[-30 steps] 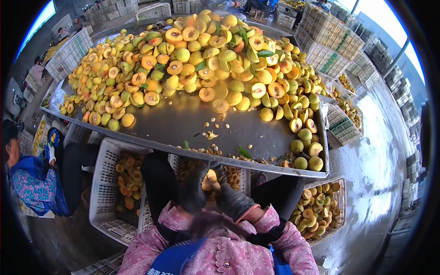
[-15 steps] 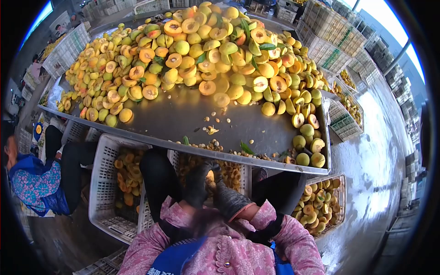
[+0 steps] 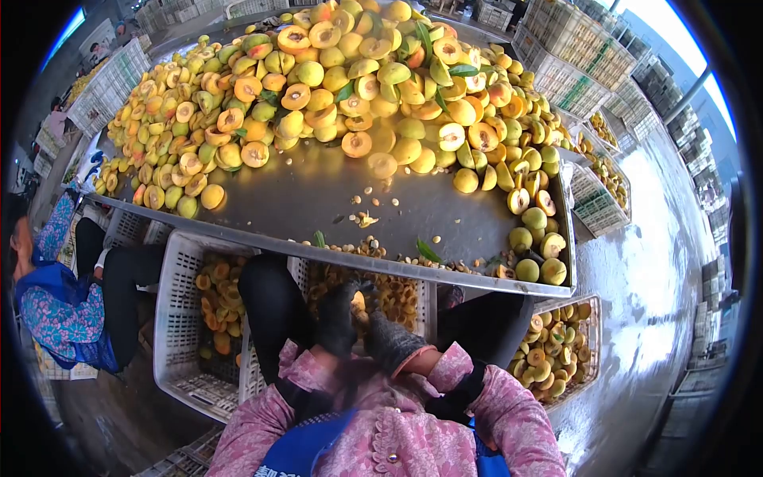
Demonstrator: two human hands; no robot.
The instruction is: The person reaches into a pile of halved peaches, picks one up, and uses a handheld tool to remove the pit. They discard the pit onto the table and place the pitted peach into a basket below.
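My left hand (image 3: 335,318), in a dark glove, is closed around a yellow peach half (image 3: 359,303) in front of my lap. Close against it, my right hand (image 3: 389,340) in a dark grey glove has its fingers curled in beside the fruit. Whatever those right fingers grip is hidden. Below both hands, between my knees, a crate (image 3: 427,310) holds many peach pieces. Just beyond stands a metal table (image 3: 294,195) with a big heap of halved yellow peaches (image 3: 318,103).
Loose pits (image 3: 364,219) and leaves lie on the table, whose raised front rim is near my knees. White crates of peaches stand at left (image 3: 168,318) and right (image 3: 592,338). A co-worker (image 3: 63,310) sits at left. Stacked crates (image 3: 576,56) rise behind.
The peach half and my hands have shifted slightly left and up, with the right fingers lower beside the fruit. The co-worker at left has stretched an arm toward the table.
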